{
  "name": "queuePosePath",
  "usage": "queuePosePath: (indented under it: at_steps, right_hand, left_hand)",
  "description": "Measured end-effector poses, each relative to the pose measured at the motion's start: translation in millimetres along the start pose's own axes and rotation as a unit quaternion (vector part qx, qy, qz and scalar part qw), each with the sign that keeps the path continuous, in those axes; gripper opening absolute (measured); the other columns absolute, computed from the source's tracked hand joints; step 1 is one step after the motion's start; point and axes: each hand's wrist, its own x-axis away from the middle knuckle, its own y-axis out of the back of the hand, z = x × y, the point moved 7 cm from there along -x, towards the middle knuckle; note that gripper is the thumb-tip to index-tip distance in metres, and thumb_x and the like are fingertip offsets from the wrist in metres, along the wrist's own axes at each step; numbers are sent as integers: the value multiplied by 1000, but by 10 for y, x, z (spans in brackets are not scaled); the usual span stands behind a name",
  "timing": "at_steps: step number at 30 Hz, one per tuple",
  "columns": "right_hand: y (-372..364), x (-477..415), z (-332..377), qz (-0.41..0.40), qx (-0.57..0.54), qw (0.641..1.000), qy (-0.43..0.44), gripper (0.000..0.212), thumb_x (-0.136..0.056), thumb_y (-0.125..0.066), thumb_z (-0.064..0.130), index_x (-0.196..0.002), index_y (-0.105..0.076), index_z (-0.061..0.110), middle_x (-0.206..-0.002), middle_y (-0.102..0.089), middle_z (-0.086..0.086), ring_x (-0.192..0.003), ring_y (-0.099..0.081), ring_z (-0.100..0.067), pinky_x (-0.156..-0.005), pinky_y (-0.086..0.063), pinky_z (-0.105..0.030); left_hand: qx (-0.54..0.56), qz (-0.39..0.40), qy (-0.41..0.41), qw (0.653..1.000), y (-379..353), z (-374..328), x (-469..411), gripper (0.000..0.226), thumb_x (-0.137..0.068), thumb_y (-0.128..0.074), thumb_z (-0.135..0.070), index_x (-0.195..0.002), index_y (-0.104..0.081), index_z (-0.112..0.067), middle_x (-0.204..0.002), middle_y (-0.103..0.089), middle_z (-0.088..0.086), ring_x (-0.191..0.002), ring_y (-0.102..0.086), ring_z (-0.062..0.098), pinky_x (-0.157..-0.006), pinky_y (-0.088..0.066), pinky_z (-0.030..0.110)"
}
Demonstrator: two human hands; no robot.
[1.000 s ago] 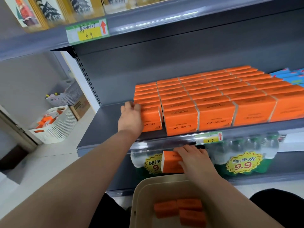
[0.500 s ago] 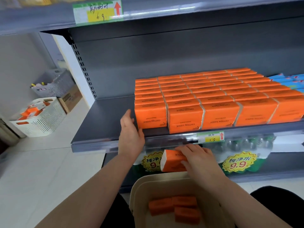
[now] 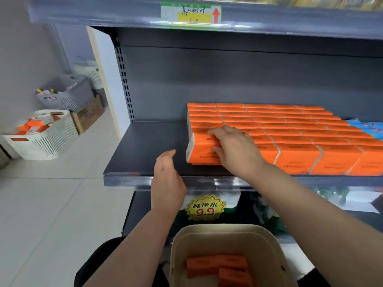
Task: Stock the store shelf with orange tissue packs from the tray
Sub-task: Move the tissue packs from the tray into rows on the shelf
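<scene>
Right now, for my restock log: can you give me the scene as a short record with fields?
right hand: grips a pack at the front-left corner of the rows
left hand: open, holds nothing, at the shelf's front edge
tray: about three tray packs inside
shelf space: bare to the left of the rows
neighbours: blue packs right of the rows

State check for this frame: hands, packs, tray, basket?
right hand: grips the held pack.
held pack: at the stocked packs' front-left corner.
left hand: open, holding nothing, above the shelf edge.
tray: holds a few orange packs.
white basket: on the floor, holding orange items.
</scene>
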Motion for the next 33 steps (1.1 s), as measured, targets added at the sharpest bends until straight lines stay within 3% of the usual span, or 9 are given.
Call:
queuePosePath:
  at_steps: [3, 6, 10, 13, 17, 21, 27, 30, 33]
  right_hand:
    - [-156, -136, -48, 24, 10, 999, -18, 44, -94, -53, 17, -137, -44, 21, -133, -49, -4, -126, -42, -27, -100, -36, -42]
    - [-292, -151, -66, 39, 19, 999, -19, 44, -93, -55, 14, -136, -47, 19, -131, -47, -6, -126, -38, -28, -100, -38, -43]
    - [-363, -91, -85, 14, 65, 998, -20, 47, -92, -55, 14, -137, -47, 24, -124, -48, -6, -120, -39, -28, -92, -36, -43]
    - [-363, -99, -86, 10, 91, 996, -18, 47, -93, -53, 16, -138, -45, 27, -125, -47, -6, -119, -40, -29, -92, -36, -44]
    - [-370, -79, -100, 23, 95, 995, -23, 50, -93, -52, 17, -141, -40, 27, -129, -45, -6, -122, -39, -28, -95, -35, -45]
    - [-293, 88, -122, -26, 74, 997, -5, 49, -89, -60, 16, -137, -48, 21, -126, -50, -8, -117, -45, -31, -91, -37, -46]
    - [-237, 535, -204, -80, 72, 994, 0, 45, -82, -68, 12, -125, -57, 16, -117, -57, -9, -104, -53, -31, -83, -44, -44]
    - [-462, 859, -271, -41, 78, 996, -5, 44, -77, -72, 11, -119, -60, 15, -111, -59, -8, -100, -56, -30, -78, -46, -43]
    - [-796, 1251, -384, 12, 59, 998, -18, 48, -68, -79, 8, -113, -64, 15, -104, -61, -7, -95, -60, -31, -74, -49, -45]
  left_hand:
    - [-30, 47, -19, 998, -59, -9, 15, 61, -86, -44, 12, -139, -39, -17, -137, -47, 0, -126, -45, 14, -99, -40, 27]
    - [-50, 91, -44, 994, -117, -21, 7, 60, -86, -46, 7, -138, -38, -22, -129, -53, -3, -117, -48, 12, -90, -43, 26]
    - [-69, 113, -41, 990, -177, -3, -17, 58, -87, -48, 2, -136, -39, -26, -122, -58, -2, -106, -54, 13, -78, -47, 28]
    - [-68, 136, -49, 987, -242, -53, -3, 54, -88, -49, 1, -134, -43, -27, -117, -61, -1, -103, -57, 14, -80, -50, 29]
    - [-60, 131, -42, 989, -252, -38, -8, 53, -88, -50, -2, -134, -43, -28, -116, -62, -3, -103, -56, 12, -80, -51, 29]
    - [-53, 111, -50, 991, -190, -100, 25, 51, -87, -50, 0, -132, -46, -25, -113, -63, -5, -105, -54, 12, -80, -52, 32]
    - [-41, 100, -146, 983, -76, -263, 193, 34, -88, -53, 1, -114, -63, -18, -104, -67, 1, -94, -62, 16, -78, -55, 35]
    - [-46, 181, -181, 966, -154, -278, 318, 27, -87, -53, -1, -101, -68, -19, -97, -70, -4, -89, -64, 11, -78, -55, 32]
    - [-105, 340, -153, 922, -386, -155, 533, 28, -88, -49, -4, -102, -67, -21, -102, -69, -6, -95, -62, 11, -81, -52, 29]
